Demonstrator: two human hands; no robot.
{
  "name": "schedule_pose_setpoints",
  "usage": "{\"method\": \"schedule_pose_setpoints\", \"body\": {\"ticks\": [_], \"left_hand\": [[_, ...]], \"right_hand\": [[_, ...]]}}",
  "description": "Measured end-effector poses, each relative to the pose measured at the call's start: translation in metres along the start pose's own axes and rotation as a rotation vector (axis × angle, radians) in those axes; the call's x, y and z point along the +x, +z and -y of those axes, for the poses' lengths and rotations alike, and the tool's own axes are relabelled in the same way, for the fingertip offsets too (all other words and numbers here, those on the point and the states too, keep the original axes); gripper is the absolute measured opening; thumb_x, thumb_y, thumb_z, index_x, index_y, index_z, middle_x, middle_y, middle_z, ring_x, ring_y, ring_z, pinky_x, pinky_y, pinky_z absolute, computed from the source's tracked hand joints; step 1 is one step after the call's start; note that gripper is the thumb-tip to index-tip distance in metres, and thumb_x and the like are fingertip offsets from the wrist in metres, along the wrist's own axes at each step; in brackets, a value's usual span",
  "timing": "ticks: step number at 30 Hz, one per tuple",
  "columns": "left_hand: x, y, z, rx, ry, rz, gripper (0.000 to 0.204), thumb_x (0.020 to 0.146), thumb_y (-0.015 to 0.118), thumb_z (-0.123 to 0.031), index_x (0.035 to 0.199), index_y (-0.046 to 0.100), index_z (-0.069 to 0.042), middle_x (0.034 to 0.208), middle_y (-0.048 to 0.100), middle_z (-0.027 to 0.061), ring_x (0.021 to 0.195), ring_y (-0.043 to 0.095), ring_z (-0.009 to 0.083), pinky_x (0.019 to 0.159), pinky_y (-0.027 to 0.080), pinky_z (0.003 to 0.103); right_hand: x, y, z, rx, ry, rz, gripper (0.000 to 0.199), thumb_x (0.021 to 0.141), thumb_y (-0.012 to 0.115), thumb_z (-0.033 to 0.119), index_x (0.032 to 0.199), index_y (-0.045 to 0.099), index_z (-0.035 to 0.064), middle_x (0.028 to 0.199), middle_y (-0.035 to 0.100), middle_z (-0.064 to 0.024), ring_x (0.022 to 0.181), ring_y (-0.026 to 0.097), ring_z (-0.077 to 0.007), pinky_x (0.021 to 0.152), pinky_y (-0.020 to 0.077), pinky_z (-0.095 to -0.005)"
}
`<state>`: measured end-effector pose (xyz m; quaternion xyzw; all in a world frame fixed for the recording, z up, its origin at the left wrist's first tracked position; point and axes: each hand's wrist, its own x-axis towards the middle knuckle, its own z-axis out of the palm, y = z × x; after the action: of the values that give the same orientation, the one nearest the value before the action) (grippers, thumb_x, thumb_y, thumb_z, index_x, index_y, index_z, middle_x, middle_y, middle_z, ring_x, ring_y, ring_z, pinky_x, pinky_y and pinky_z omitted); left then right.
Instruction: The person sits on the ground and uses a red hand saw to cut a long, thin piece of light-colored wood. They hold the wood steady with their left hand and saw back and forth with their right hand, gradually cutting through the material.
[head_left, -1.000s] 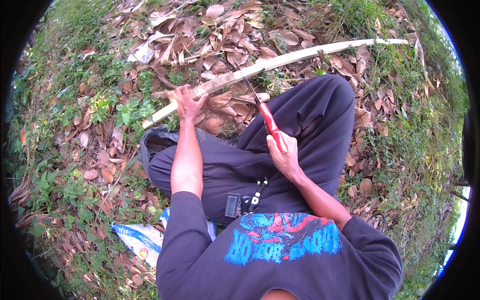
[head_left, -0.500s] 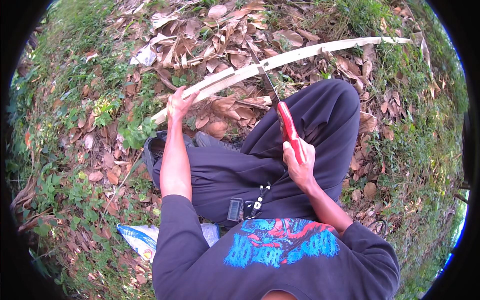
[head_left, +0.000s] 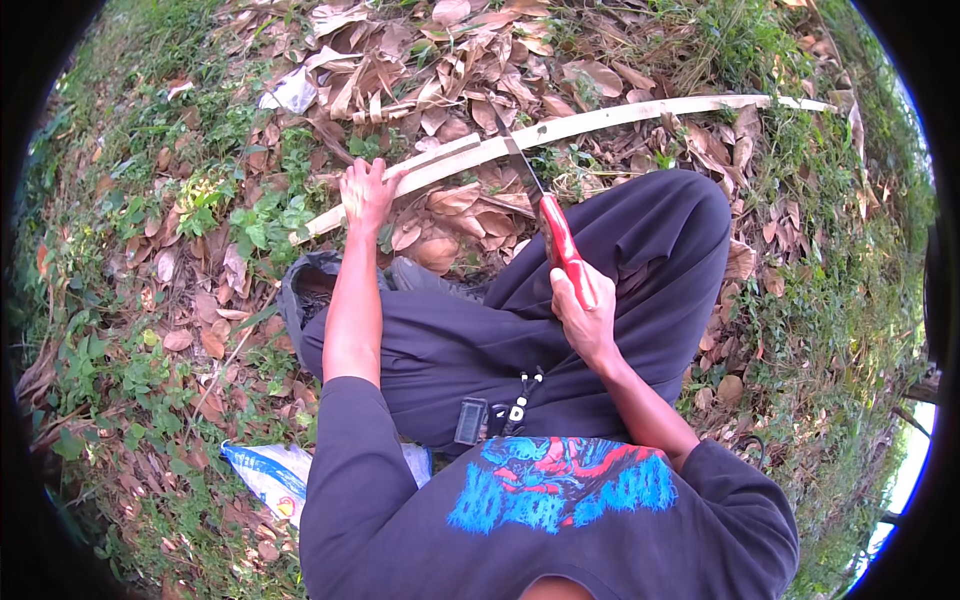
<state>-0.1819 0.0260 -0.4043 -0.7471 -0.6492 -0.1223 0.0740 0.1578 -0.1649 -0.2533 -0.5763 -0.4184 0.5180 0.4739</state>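
My left hand (head_left: 368, 192) is closed around the left part of a long, pale wooden strip (head_left: 590, 121), which looks like split bamboo. Along its far edge lies a shorter, narrower pale piece (head_left: 440, 155), its left end running under my fingers. Wrapped in my right hand (head_left: 588, 318) is the red handle of a handsaw (head_left: 562, 235). The dark blade crosses the strip at a slant, just right of the short piece's end, its tip pointing away from me. Whether the teeth have cut into the strip cannot be made out.
My folded legs in dark trousers (head_left: 640, 235) lie right below the saw. Dry leaves (head_left: 590, 75) and low green plants (head_left: 265, 222) cover the ground. A white and blue sack (head_left: 270, 475) lies by my left side, and a whitish scrap (head_left: 290, 92) at the far left.
The saw and my right hand have shifted slightly left, and the blade tip sits nearer to me. The strip's right end has dropped a little. My left hand keeps its hold.
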Motion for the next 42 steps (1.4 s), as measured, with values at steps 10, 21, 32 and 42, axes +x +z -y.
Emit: {"method": "schedule_pose_setpoints", "body": {"ticks": [10,21,32,42], "left_hand": [[-0.018,-0.002,-0.017,-0.071,0.094,0.044,0.052,0.082,0.076,-0.045,0.108,0.063,-0.001,0.110,0.058,0.0178,0.102,0.056,0.0391,0.087,0.050,0.049],[-0.019,0.013,-0.005,-0.231,0.053,0.024,0.057,0.082,0.078,-0.040,0.121,0.060,-0.002,0.114,0.056,0.0205,0.105,0.052,0.0429,0.089,0.047,0.052],[-0.020,0.010,-0.006,-0.273,0.031,0.018,0.057,0.080,0.080,-0.037,0.120,0.061,-0.001,0.114,0.056,0.0201,0.105,0.052,0.0422,0.089,0.048,0.052],[-0.019,0.005,-0.006,-0.269,0.038,0.010,0.056,0.080,0.079,-0.036,0.120,0.061,-0.002,0.114,0.055,0.0195,0.105,0.053,0.0415,0.088,0.048,0.052]], "right_hand": [[-0.001,0.004,-0.007,0.000,0.050,0.002,0.022,0.096,0.062,0.009,0.078,0.056,-0.0011,0.059,0.049,0.0014,0.054,0.040,-0.0049,0.048,0.0346,-0.0279],[0.005,0.013,-0.013,0.019,-0.015,0.026,0.022,0.096,0.062,0.009,0.077,0.055,-0.0008,0.057,0.048,0.0005,0.052,0.040,-0.0050,0.047,0.0347,-0.0285],[0.018,0.039,-0.030,-0.182,-0.052,0.022,0.019,0.093,0.063,0.009,0.079,0.056,-0.0015,0.057,0.049,-0.0141,0.045,0.046,-0.0265,0.048,0.0401,-0.0379],[0.014,0.043,-0.028,-0.355,-0.203,0.006,0.018,0.092,0.065,0.011,0.080,0.057,-0.0010,0.058,0.052,-0.0166,0.048,0.053,-0.0329,0.050,0.0432,-0.0394]]}}
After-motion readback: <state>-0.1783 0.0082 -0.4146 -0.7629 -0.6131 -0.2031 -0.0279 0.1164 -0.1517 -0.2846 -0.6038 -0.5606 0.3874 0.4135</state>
